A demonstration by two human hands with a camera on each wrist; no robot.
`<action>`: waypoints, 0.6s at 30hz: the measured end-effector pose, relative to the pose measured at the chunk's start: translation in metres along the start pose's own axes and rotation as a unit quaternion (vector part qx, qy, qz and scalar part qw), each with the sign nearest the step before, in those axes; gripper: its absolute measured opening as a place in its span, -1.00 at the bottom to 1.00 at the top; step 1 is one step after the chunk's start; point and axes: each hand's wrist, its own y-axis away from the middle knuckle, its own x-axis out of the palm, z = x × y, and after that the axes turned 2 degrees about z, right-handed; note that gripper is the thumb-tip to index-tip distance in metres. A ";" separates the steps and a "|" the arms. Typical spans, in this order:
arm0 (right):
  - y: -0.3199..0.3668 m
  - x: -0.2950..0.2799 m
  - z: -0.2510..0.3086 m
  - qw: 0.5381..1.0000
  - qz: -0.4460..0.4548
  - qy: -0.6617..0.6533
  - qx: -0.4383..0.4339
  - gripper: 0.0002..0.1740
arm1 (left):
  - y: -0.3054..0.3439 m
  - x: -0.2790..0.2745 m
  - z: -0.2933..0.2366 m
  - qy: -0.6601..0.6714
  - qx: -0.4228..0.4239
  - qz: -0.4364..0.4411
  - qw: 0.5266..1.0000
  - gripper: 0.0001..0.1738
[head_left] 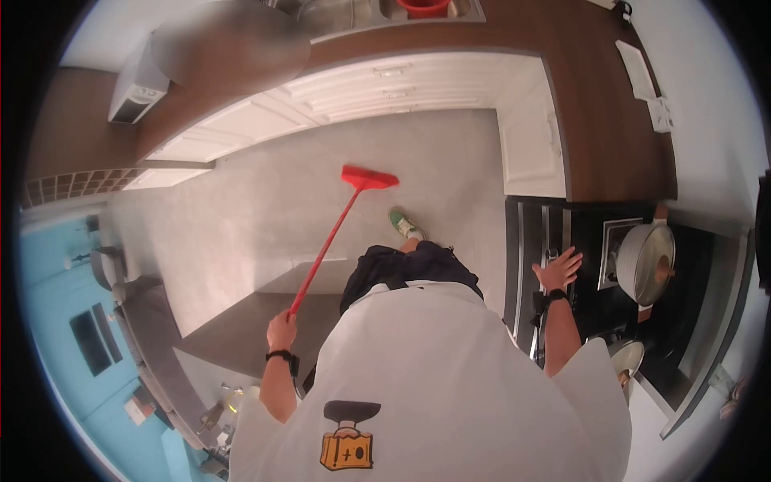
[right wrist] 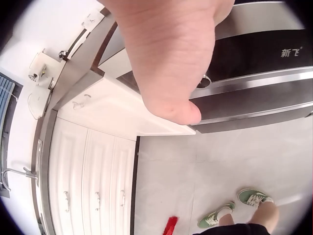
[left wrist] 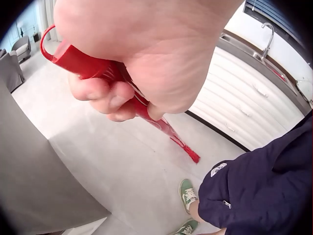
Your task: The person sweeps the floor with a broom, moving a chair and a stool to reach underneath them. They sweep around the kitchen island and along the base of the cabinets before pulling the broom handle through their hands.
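In the head view a red broom (head_left: 324, 251) slants from my left hand (head_left: 282, 330) down to the grey floor, its wide red head (head_left: 369, 177) lying ahead of my shoe. My left hand (left wrist: 132, 63) curls its fingers round the upper handle in the left wrist view, with the hanging loop (left wrist: 45, 44) sticking out past it. Over on the other side, my right hand (head_left: 558, 271) has its fingers spread at the front edge of the black stove (head_left: 586, 233). It holds nothing. The right wrist view shows its thumb side above the stove's front panel (right wrist: 254, 54).
A lidded pot (head_left: 631, 269) stands on the stove, and a second lidded pan (head_left: 627, 357) is nearer my body. White cabinets (head_left: 265, 120) line the floor ahead, under a brown counter (head_left: 514, 32). A grey panel (head_left: 241, 337) stands by my left side.
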 end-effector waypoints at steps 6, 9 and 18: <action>-0.008 -0.016 0.008 0.996 0.079 -0.010 0.040 0.62 | -0.005 -0.006 -0.002 0.077 0.050 -0.037 0.995 -0.69; -0.021 -0.015 0.016 0.989 0.092 -0.057 0.097 0.63 | -0.040 -0.006 -0.035 0.069 0.079 -0.027 0.994 -0.68; -0.047 0.011 0.003 0.985 0.082 -0.082 0.128 0.68 | -0.162 -0.005 -0.202 -0.009 0.224 -0.017 0.974 -0.71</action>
